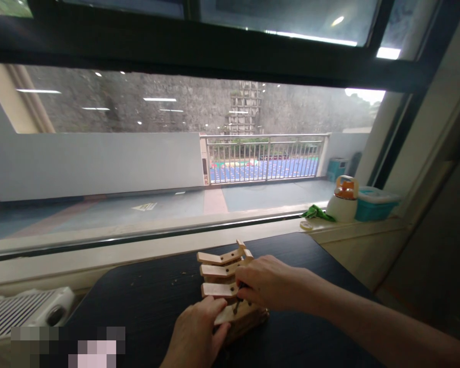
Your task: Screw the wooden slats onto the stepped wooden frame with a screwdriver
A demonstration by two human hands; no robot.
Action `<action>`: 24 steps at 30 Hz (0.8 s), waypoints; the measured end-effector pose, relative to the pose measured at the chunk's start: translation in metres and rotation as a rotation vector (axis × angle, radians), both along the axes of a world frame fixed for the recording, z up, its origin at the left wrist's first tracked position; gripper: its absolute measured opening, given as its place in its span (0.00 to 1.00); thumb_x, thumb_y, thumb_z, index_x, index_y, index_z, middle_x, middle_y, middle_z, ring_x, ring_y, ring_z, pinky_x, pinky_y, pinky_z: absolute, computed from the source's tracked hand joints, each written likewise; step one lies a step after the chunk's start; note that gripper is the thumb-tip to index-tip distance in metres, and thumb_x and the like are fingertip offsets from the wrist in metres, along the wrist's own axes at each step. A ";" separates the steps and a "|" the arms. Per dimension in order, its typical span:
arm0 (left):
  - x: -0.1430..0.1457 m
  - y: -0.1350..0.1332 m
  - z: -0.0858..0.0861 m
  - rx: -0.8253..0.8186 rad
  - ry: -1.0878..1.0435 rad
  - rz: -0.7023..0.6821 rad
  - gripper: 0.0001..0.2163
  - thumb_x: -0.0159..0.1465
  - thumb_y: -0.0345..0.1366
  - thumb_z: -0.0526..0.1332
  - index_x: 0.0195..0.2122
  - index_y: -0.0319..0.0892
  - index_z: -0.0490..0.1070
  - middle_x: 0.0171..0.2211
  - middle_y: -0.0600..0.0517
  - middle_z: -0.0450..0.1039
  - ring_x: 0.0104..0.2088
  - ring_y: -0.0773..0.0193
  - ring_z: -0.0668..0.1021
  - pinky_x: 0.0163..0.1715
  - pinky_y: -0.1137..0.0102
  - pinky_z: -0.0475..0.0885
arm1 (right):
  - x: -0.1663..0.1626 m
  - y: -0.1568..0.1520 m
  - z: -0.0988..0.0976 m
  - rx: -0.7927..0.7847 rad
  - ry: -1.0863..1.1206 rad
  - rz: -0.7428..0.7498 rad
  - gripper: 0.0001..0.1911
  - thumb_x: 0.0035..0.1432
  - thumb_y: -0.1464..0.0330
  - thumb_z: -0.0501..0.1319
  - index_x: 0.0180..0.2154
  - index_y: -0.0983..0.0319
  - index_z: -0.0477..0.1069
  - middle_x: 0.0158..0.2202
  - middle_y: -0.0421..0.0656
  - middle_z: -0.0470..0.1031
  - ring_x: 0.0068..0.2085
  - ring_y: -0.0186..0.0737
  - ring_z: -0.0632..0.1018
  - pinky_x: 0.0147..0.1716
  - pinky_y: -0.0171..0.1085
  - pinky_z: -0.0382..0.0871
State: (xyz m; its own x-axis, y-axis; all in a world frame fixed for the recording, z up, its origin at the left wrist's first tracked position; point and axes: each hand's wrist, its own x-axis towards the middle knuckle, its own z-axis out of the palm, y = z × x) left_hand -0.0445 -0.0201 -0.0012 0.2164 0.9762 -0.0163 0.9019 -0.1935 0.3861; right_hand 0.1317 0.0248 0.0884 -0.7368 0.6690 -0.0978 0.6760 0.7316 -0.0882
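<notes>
A small wooden assembly [223, 273] of several flat slats stacked like fingers rests on a dark table [149, 294]. My left hand [197, 332] presses on its near end, fingers curled over the lowest slat. My right hand [270, 282] is closed in a pinch on a thin dark tool [237, 302], likely a small screwdriver or hex key, whose tip meets the wood at the near end of the assembly.
Wood crumbs lie on the table near the assembly. A window ledge [345, 227] at the right carries a white pot with an orange lid [344, 200], a teal box [375, 203] and a green cloth [317, 212]. A white appliance [30, 309] sits at the lower left.
</notes>
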 end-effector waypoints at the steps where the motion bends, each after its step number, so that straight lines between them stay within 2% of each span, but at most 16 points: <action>1: 0.000 0.000 0.000 0.002 0.001 -0.002 0.15 0.58 0.32 0.58 0.46 0.50 0.75 0.45 0.53 0.77 0.46 0.60 0.77 0.47 0.72 0.67 | 0.000 0.000 -0.001 0.016 0.004 0.003 0.14 0.60 0.66 0.53 0.37 0.65 0.75 0.36 0.50 0.79 0.38 0.47 0.78 0.34 0.38 0.66; 6: -0.002 0.002 -0.005 0.026 -0.013 -0.018 0.17 0.58 0.32 0.58 0.47 0.51 0.74 0.47 0.53 0.76 0.46 0.60 0.77 0.47 0.71 0.67 | 0.001 -0.004 0.005 0.000 0.032 0.050 0.14 0.54 0.70 0.56 0.42 0.61 0.74 0.41 0.47 0.78 0.42 0.48 0.78 0.36 0.39 0.67; 9: -0.003 0.002 -0.007 0.031 -0.017 -0.026 0.17 0.58 0.32 0.58 0.48 0.51 0.73 0.48 0.53 0.76 0.46 0.60 0.77 0.48 0.70 0.67 | 0.000 -0.007 0.011 -0.037 0.013 0.057 0.14 0.56 0.72 0.55 0.42 0.60 0.74 0.41 0.45 0.78 0.44 0.47 0.77 0.39 0.39 0.66; 14: -0.001 0.001 -0.002 0.010 0.004 0.000 0.16 0.58 0.32 0.59 0.47 0.51 0.74 0.47 0.53 0.77 0.46 0.60 0.77 0.48 0.71 0.67 | -0.001 -0.006 0.007 -0.032 -0.009 0.074 0.12 0.60 0.70 0.54 0.40 0.63 0.75 0.38 0.47 0.79 0.42 0.46 0.78 0.36 0.37 0.65; 20: 0.001 -0.001 0.000 0.008 -0.016 0.004 0.16 0.58 0.32 0.58 0.47 0.50 0.74 0.47 0.53 0.77 0.46 0.61 0.77 0.48 0.72 0.67 | -0.002 -0.004 0.001 0.007 -0.001 0.028 0.14 0.61 0.67 0.52 0.35 0.65 0.75 0.33 0.50 0.79 0.36 0.47 0.79 0.31 0.38 0.65; 24: 0.000 0.000 -0.002 0.015 -0.027 -0.011 0.17 0.58 0.31 0.58 0.47 0.51 0.74 0.47 0.54 0.76 0.46 0.61 0.77 0.48 0.72 0.67 | -0.001 -0.006 0.005 0.014 0.027 0.050 0.12 0.58 0.67 0.54 0.38 0.64 0.74 0.36 0.50 0.79 0.37 0.48 0.79 0.31 0.38 0.66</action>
State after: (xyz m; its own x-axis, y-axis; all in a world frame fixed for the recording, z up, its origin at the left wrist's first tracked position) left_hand -0.0448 -0.0205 -0.0029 0.2273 0.9738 0.0044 0.8891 -0.2093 0.4070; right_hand 0.1310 0.0192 0.0932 -0.7715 0.6326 -0.0677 0.6362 0.7656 -0.0954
